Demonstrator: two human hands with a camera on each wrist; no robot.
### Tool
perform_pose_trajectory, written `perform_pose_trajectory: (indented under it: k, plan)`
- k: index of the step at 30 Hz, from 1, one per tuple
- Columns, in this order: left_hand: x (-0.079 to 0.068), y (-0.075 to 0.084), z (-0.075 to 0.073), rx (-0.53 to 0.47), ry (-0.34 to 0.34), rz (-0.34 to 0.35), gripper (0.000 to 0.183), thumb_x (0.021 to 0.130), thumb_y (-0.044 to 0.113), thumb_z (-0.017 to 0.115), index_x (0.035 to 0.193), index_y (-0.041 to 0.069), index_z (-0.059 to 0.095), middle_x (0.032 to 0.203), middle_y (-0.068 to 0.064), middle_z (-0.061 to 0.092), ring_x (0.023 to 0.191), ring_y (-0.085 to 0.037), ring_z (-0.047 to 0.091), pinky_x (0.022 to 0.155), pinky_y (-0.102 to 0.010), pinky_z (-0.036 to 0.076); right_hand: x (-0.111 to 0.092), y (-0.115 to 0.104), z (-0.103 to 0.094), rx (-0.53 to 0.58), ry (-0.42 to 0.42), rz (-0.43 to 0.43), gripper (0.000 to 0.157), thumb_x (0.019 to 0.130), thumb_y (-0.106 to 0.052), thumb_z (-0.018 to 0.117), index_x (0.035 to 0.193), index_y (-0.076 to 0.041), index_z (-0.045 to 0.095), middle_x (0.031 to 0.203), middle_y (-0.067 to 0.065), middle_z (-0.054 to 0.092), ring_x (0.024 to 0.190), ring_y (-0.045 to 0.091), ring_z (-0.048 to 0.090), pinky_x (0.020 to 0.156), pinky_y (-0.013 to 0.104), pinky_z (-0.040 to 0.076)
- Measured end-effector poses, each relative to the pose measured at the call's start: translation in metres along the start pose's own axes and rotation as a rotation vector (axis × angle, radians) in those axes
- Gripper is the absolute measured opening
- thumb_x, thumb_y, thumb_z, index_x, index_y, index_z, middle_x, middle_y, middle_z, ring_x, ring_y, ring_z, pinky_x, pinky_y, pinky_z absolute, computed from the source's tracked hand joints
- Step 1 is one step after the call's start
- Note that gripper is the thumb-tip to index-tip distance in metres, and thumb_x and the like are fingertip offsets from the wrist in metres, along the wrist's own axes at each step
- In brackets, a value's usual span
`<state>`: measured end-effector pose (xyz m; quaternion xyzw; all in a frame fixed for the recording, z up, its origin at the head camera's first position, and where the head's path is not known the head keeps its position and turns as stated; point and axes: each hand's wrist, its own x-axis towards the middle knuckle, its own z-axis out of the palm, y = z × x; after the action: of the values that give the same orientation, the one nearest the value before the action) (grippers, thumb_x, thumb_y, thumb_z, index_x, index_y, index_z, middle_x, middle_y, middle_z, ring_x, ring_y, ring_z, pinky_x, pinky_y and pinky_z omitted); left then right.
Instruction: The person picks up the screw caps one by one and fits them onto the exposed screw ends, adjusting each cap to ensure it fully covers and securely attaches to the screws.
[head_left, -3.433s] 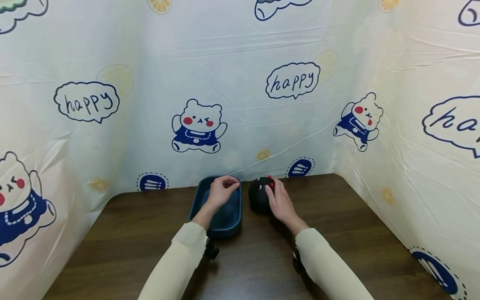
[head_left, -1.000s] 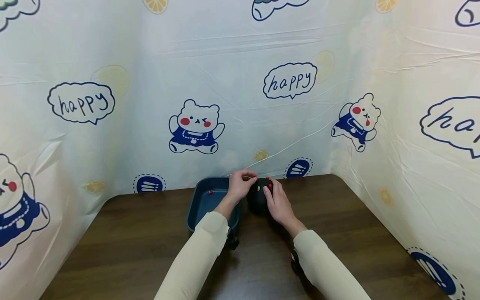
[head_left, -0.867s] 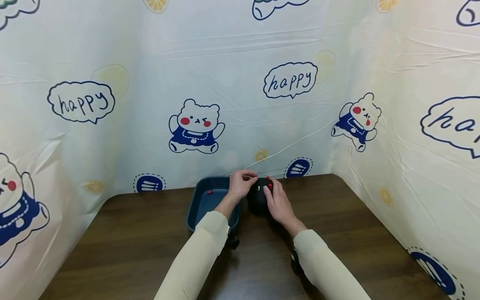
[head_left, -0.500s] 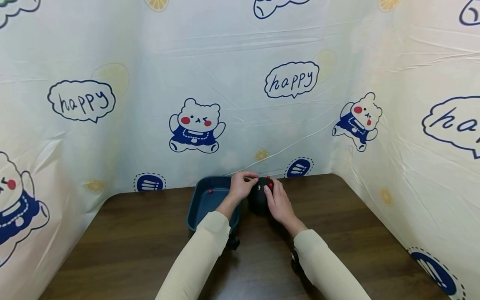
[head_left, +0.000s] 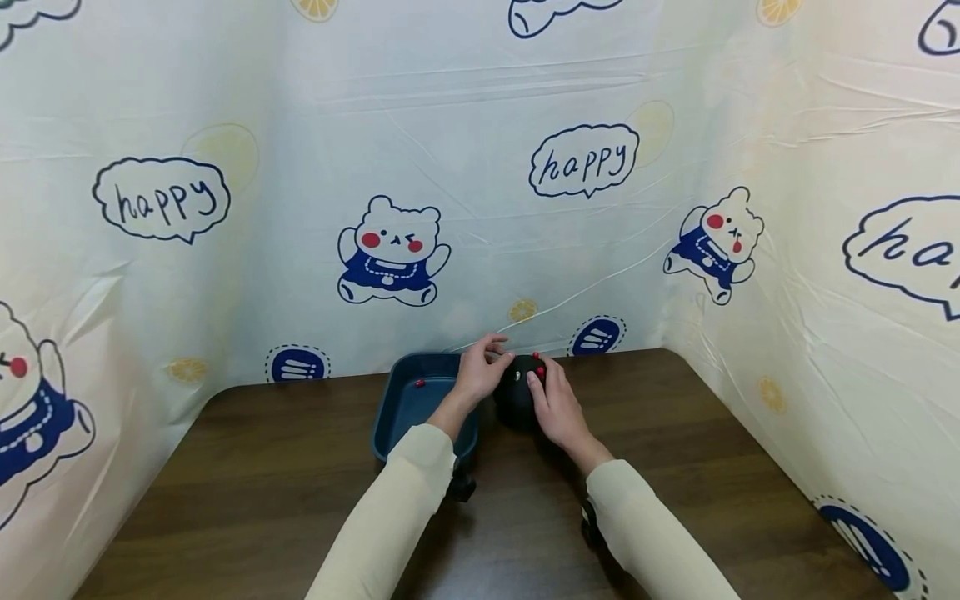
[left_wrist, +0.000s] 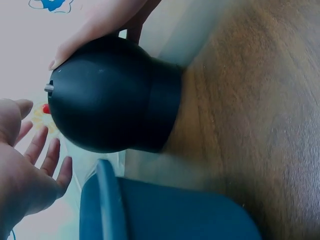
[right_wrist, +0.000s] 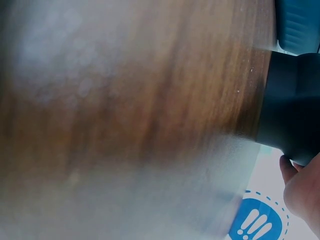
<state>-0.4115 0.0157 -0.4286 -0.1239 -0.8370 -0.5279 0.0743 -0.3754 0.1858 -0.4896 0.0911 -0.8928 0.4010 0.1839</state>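
A black ball-shaped body on a short round base stands on the table beside the blue tray. A threaded metal post and a red knob stick out of its top. My right hand holds the ball from the right, thumb on top; part of the top is hidden behind it. My left hand is at the ball's upper left, fingers loosely spread and straight, nothing showing between them. Two red knobs show by my right fingers in the head view. Another small red piece lies in the tray.
The dark blue tray stands left of the ball, partly under my left forearm. The brown wooden table reaches back to a patterned curtain, which also rises along both sides.
My left hand has moved right from over the tray to the ball, uncovering the red piece in the tray. Just now its pinched fingers have spread apart. My right hand stays on the ball.
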Motion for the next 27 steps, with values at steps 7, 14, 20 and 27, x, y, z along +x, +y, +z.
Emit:
perform_pose_trajectory:
  k: [7,14,20,27]
  plan:
    - [-0.002,0.0,-0.011,0.02,0.004,-0.014,0.03,0.103,0.027,0.063,0.131,0.014,0.064,0.116,-0.008,0.066,0.097,-0.024,0.061,0.081,-0.038,0.055,-0.001,-0.002,-0.001,0.009,-0.006,0.003,0.062,0.11,-0.05,0.035,0.155,-0.008,0.034,0.155,0.017,0.039,0.138,0.035,0.046,0.111,0.061,0.038]
    - [-0.005,0.0,-0.026,0.106,-0.018,-0.009,0.029,0.104,0.028,0.062,0.13,0.014,0.064,0.118,-0.006,0.066,0.097,-0.022,0.062,0.078,-0.036,0.056,-0.003,-0.001,0.0,0.013,-0.013,0.006,0.064,0.109,-0.053,0.035,0.155,-0.009,0.033,0.155,0.016,0.039,0.137,0.035,0.047,0.111,0.062,0.038]
    - [-0.006,0.0,-0.039,0.154,-0.037,0.009,0.028,0.104,0.026,0.062,0.129,0.012,0.064,0.117,-0.008,0.066,0.096,-0.024,0.062,0.08,-0.038,0.057,-0.002,-0.003,-0.001,0.001,0.005,0.003,0.064,0.109,-0.053,0.035,0.155,-0.009,0.035,0.155,0.015,0.04,0.137,0.035,0.046,0.111,0.061,0.038]
    - [-0.008,-0.004,-0.05,0.258,-0.045,0.034,0.031,0.104,0.027,0.062,0.13,0.012,0.062,0.125,-0.01,0.065,0.108,-0.027,0.061,0.094,-0.044,0.054,-0.003,-0.005,-0.003,0.009,-0.003,-0.001,0.062,0.109,-0.052,0.035,0.154,-0.009,0.035,0.155,0.016,0.04,0.138,0.036,0.046,0.112,0.061,0.038]
